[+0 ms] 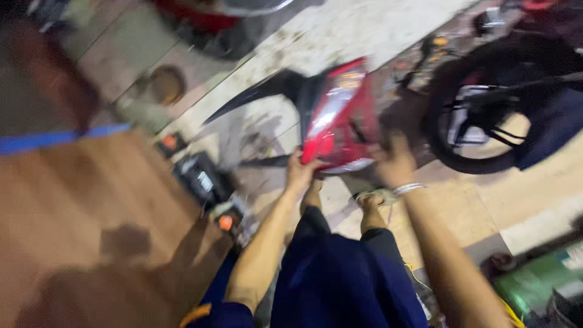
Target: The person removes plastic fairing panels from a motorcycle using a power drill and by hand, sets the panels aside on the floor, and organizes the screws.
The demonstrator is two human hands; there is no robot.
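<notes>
A red and black motorcycle body panel (335, 115) with a tail light is held up in front of me, over the floor. My left hand (300, 172) grips its lower left edge. My right hand (395, 161), with a metal bracelet on the wrist, grips its right side. The frame is motion-blurred. My legs in dark blue trousers (340, 273) and my feet (370, 203) show below the panel.
A motorcycle rear wheel (480, 115) stands at the right. A black battery-like box (200, 176) and small orange-marked parts (228, 220) lie at the edge of a wooden platform (73, 206). A green object (534, 282) sits at the lower right.
</notes>
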